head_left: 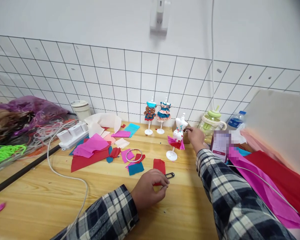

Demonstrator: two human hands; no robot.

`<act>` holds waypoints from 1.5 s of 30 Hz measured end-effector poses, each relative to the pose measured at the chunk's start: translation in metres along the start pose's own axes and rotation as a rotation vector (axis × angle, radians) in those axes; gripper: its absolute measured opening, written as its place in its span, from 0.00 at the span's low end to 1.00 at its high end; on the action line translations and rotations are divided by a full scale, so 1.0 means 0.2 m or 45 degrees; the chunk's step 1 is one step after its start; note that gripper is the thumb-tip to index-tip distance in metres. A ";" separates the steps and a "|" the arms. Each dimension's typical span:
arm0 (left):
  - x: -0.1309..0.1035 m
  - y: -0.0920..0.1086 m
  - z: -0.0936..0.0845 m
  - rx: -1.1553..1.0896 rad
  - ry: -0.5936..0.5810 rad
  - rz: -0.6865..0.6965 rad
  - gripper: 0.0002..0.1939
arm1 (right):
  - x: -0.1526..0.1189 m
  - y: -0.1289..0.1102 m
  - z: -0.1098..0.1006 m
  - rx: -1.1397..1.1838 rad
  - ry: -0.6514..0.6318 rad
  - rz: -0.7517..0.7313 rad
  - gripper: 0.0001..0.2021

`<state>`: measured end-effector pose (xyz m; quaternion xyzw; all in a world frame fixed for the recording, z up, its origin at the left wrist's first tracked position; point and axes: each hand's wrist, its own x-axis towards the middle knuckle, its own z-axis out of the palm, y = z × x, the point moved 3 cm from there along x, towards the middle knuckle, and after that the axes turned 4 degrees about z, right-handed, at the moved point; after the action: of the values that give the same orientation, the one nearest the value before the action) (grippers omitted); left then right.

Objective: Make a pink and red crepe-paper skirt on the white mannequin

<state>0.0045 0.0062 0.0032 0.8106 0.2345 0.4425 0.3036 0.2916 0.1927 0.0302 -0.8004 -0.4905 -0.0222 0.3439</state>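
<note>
My left hand (150, 189) rests low over the table, thumb and fingers brought together in a pinch; what is between them is hidden or too small to name. Just beyond its fingers lie a piece of red paper (159, 165) and a dark looped handle (170, 175). My right hand (196, 137) reaches out with its fingers closed at a small brown box (186, 135), and I cannot make out what they hold. Beside it stands a white mini dress form (179, 133) with a pink and red paper skirt (176, 142).
Two dressed mini forms (150, 111) stand near the tiled wall. Coloured paper (91, 146) and a metal ring (134, 155) lie mid-table. A power strip (73, 135) with a cable is left. A green-lidded jug (211, 121), water bottle (236, 120) and phone (220, 145) stand right.
</note>
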 end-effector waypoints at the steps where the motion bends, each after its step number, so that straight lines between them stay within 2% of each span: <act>1: 0.00 0.00 0.00 0.000 -0.002 0.000 0.08 | 0.00 0.00 0.00 -0.031 -0.019 -0.018 0.14; 8: 0.00 -0.01 -0.01 0.015 -0.008 0.001 0.07 | -0.04 0.03 -0.02 -0.153 -0.144 -0.172 0.17; 12: 0.02 0.00 -0.02 0.004 0.013 -0.012 0.07 | -0.09 0.04 -0.07 -0.145 -0.179 -0.291 0.21; 13: 0.02 0.00 -0.03 0.003 0.027 -0.024 0.07 | -0.11 0.04 -0.09 -0.121 -0.158 -0.310 0.23; 15: 0.03 0.00 -0.04 -0.001 0.057 -0.060 0.07 | -0.19 0.04 -0.16 0.007 -0.014 -0.318 0.24; 17: 0.03 -0.02 -0.05 -0.025 0.080 -0.123 0.06 | -0.32 0.05 -0.24 0.261 0.225 -0.301 0.20; 18: 0.03 -0.03 -0.06 -0.055 0.086 -0.164 0.05 | -0.41 0.06 -0.27 0.408 0.292 -0.293 0.17; 19: 0.03 -0.04 -0.06 -0.099 0.093 -0.209 0.05 | -0.50 0.06 -0.28 0.564 0.255 -0.312 0.15; 20: 0.03 -0.06 -0.07 -0.159 0.095 -0.250 0.05 | -0.60 0.05 -0.28 0.710 0.090 -0.373 0.14; 22: 0.02 -0.08 -0.07 -0.307 0.093 -0.316 0.06 | -0.80 0.02 -0.25 0.894 -0.400 -0.503 0.13; 24: 0.02 -0.10 -0.07 -0.452 0.079 -0.362 0.07 | -0.96 -0.01 -0.22 1.038 -0.871 -0.526 0.16; 26: 0.01 -0.12 -0.08 -0.546 0.082 -0.396 0.09 | -1.04 -0.04 -0.20 1.132 -1.122 -0.472 0.18; 27: 0.01 -0.12 -0.08 -0.578 0.088 -0.406 0.09 | -1.06 -0.05 -0.20 1.151 -1.172 -0.438 0.18; 33: 0.00 -0.14 -0.07 -0.687 0.088 -0.401 0.08 | -1.09 -0.11 -0.17 1.098 -1.176 -0.311 0.19; 38: 0.00 -0.16 -0.05 -0.735 0.041 -0.411 0.07 | -1.13 -0.14 -0.17 1.236 -1.096 -0.227 0.17; 45: 0.00 -0.17 -0.04 -0.820 0.024 -0.493 0.06 | -1.11 -0.13 -0.22 1.234 -0.965 -0.365 0.16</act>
<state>-0.0059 0.0318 -0.0178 0.6099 0.2350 0.4355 0.6189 0.1688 0.0040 -0.0058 -0.4324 -0.6351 0.4417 0.4633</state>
